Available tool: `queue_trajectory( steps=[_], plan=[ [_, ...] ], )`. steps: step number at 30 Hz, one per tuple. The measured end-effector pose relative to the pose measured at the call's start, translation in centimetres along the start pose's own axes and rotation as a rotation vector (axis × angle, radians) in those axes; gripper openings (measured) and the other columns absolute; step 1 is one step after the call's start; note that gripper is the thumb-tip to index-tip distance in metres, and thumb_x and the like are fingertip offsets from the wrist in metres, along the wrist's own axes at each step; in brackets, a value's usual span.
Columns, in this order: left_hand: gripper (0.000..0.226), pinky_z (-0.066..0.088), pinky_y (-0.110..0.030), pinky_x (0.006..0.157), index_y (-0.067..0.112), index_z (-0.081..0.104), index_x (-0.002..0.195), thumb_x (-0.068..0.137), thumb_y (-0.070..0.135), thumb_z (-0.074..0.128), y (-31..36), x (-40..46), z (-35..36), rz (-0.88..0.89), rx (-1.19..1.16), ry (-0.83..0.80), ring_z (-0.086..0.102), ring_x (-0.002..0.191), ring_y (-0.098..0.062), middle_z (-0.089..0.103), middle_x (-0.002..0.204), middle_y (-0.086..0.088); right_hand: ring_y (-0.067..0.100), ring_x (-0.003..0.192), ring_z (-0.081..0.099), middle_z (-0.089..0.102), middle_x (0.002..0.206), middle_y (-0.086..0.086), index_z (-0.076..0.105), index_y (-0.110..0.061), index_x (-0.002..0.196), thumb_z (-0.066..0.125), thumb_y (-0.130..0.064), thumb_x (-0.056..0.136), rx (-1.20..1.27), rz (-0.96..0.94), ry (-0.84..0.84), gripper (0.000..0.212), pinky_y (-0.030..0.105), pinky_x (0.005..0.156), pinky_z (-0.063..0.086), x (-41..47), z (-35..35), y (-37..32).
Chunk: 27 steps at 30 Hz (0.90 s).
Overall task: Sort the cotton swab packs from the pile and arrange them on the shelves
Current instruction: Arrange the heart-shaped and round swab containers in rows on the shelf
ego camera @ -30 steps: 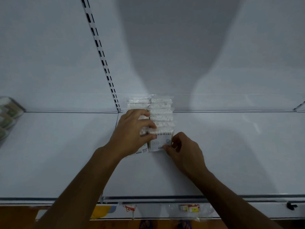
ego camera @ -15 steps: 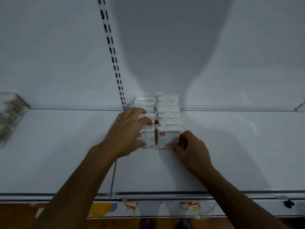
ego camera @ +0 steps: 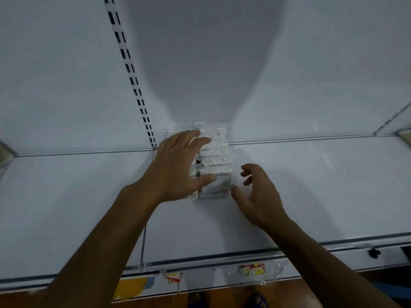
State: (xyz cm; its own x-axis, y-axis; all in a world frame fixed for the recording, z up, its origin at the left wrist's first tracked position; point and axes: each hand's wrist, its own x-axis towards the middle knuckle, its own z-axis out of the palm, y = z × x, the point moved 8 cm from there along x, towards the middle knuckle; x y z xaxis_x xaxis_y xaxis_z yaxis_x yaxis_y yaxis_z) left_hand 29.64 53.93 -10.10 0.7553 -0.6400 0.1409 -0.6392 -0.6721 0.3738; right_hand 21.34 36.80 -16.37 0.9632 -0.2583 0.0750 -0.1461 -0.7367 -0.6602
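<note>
Several cotton swab packs stand in two rows on the white shelf, running from mid-shelf back to the rear wall. My left hand lies flat over the left row, fingers spread and straight, thumb against the front pack of the right row. My right hand hovers just right of that front pack, fingers loosely curled, holding nothing, thumb tip close to the pack's lower right corner.
A slotted upright runs up the back wall just left of the packs. Price labels sit on the shelf's front rail. Other goods show at the far left edge.
My right hand has let go of the front pack and drawn back to the right, opening. My left hand has flattened and slid further back over the left row.
</note>
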Motion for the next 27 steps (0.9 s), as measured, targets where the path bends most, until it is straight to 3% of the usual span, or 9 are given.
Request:
queue_trajectory(
  steps=[2, 4, 6, 14, 19, 24, 27],
  plan=[
    [0.087, 0.017, -0.045, 0.12, 0.03, 0.036, 0.148, 0.077, 0.079, 0.04, 2.2, 1.5, -0.4, 0.01, -0.043, 0.029, 0.025, 0.146, -0.019, 0.033, 0.157, 0.002, 0.021, 0.118, 0.056, 0.053, 0.138, 0.003, 0.045, -0.016, 0.139, 0.056, -0.058, 0.086, -0.06, -0.034, 0.041, 0.068, 0.041, 0.095, 0.05, 0.1, -2.0, 0.5],
    [0.081, 0.019, -0.043, 0.12, 0.031, 0.038, 0.147, 0.081, 0.077, 0.041, 5.0, 3.2, -0.4, 0.024, -0.069, 0.051, 0.029, 0.144, -0.018, 0.037, 0.155, 0.004, 0.023, 0.138, 0.04, 0.04, 0.153, 0.003, 0.038, -0.019, 0.147, 0.044, -0.068, 0.087, -0.165, -0.034, 0.045, 0.078, 0.046, 0.11, 0.039, 0.4, -4.4, 1.7],
    [0.077, 0.019, -0.039, 0.118, 0.031, 0.037, 0.147, 0.084, 0.074, 0.041, 8.3, 5.2, 0.2, 0.031, -0.072, 0.059, 0.03, 0.144, -0.017, 0.038, 0.155, 0.005, 0.021, 0.146, 0.028, 0.029, 0.16, 0.001, 0.031, -0.022, 0.152, 0.036, -0.073, 0.086, -0.229, -0.033, 0.055, 0.083, 0.046, 0.116, 0.031, 0.6, -7.3, 3.4],
    [0.067, 0.029, -0.04, 0.114, 0.031, 0.038, 0.147, 0.089, 0.062, 0.048, 26.3, 13.0, 7.4, 0.056, -0.198, 0.033, 0.036, 0.141, -0.018, 0.039, 0.154, 0.007, 0.02, 0.146, 0.028, 0.028, 0.16, 0.0, 0.033, -0.021, 0.151, 0.036, -0.068, 0.087, -0.2, 0.058, 0.193, 0.079, 0.045, 0.115, 0.031, -2.5, -21.4, 16.3],
    [0.061, 0.033, -0.038, 0.112, 0.03, 0.04, 0.145, 0.092, 0.055, 0.056, 37.6, 17.2, 13.5, 0.16, -0.244, -0.037, 0.04, 0.137, -0.016, 0.042, 0.151, 0.007, 0.019, 0.144, 0.032, 0.033, 0.158, 0.001, 0.036, -0.019, 0.15, 0.046, -0.064, 0.091, -0.116, 0.173, 0.277, 0.075, 0.044, 0.115, 0.032, -5.6, -30.3, 25.6],
    [0.061, 0.035, -0.033, 0.108, 0.029, 0.042, 0.144, 0.091, 0.05, 0.06, 45.0, 20.5, 17.3, 0.241, -0.276, -0.094, 0.042, 0.136, -0.015, 0.045, 0.149, 0.006, 0.016, 0.14, 0.037, 0.037, 0.155, -0.001, 0.036, -0.021, 0.149, 0.052, -0.055, 0.092, -0.047, 0.271, 0.334, 0.068, 0.043, 0.114, 0.036, -7.7, -36.0, 32.3],
    [0.061, 0.039, -0.038, 0.11, 0.028, 0.041, 0.145, 0.091, 0.05, 0.06, 47.4, 22.7, 18.9, 0.265, -0.267, -0.11, 0.043, 0.135, -0.017, 0.046, 0.149, 0.005, 0.016, 0.137, 0.04, 0.037, 0.154, -0.004, 0.035, -0.024, 0.149, 0.054, -0.052, 0.093, -0.039, 0.328, 0.352, 0.065, 0.042, 0.112, 0.038, -7.4, -37.9, 35.0]
  ],
)
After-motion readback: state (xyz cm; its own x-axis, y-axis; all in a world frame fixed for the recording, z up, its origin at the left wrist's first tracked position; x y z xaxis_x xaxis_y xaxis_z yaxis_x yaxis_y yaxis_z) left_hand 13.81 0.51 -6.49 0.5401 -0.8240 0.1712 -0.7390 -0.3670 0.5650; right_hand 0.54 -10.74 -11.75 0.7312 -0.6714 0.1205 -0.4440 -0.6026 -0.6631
